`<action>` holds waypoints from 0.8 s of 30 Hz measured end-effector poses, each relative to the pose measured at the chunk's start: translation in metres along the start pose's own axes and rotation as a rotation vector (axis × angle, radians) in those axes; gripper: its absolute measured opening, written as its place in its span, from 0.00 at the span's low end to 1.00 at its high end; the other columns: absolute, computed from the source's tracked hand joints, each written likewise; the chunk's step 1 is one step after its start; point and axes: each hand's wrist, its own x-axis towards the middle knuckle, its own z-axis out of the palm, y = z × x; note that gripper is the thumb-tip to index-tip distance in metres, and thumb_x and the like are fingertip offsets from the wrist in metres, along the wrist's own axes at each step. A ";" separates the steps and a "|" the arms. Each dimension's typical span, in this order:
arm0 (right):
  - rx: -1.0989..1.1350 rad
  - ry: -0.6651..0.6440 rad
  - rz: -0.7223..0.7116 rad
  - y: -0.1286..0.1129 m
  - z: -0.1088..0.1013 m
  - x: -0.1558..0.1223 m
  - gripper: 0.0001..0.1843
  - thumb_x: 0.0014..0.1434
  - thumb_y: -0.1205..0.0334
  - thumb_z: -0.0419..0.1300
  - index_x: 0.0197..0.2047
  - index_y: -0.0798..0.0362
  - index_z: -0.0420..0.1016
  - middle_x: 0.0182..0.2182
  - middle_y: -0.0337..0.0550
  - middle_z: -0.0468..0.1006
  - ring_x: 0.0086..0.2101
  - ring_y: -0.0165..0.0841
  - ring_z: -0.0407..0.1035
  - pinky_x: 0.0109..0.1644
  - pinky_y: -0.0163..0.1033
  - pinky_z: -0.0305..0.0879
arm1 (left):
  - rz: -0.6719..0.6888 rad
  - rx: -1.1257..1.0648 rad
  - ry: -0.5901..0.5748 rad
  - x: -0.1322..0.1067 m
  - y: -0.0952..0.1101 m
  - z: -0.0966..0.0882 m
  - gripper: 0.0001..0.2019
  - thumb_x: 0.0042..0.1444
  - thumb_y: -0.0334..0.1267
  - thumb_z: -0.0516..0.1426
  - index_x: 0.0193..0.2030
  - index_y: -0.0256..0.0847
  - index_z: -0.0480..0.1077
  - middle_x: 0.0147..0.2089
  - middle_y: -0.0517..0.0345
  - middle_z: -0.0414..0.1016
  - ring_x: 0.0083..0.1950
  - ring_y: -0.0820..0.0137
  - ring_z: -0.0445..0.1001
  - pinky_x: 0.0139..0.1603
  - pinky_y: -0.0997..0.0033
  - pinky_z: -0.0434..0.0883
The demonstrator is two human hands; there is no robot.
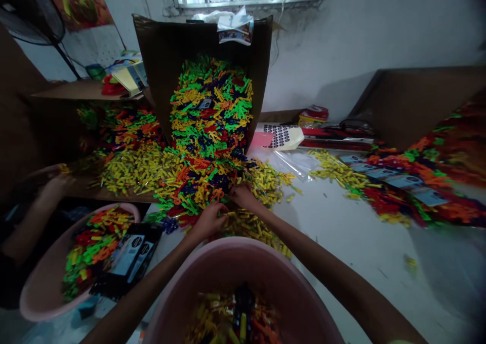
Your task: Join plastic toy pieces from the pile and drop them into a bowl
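Pieces: small plastic shapes (190,182), yellow, green, red and blue, in a loose tangled heap
Left hand (207,221): curled into the heap, grip unclear
Right hand (243,196): curled likewise, grip unclear

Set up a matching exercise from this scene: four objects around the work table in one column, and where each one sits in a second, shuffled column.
Objects
1. Pale blue printed cards
2. Black printed packets
3. Brown cardboard sheet
4. Cream sheet printed with black dots

Places
A. Propped behind the main heap of coloured plastic pieces
B. Next to a clear plastic bag
C. Lying over the rim of a pink plastic tub
D. In a row beside the right-hand heap of pieces

Pairs: 1-D, 2-C, 3-A, 4-B
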 end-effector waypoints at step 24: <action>0.885 0.059 0.217 -0.081 -0.086 -0.174 0.20 0.58 0.46 0.62 0.44 0.50 0.64 0.28 0.36 0.71 0.25 0.29 0.66 0.24 0.32 0.62 | -0.125 -0.789 0.094 -0.054 0.115 -0.056 0.18 0.54 0.50 0.64 0.41 0.36 0.74 0.32 0.57 0.77 0.27 0.73 0.73 0.29 0.76 0.70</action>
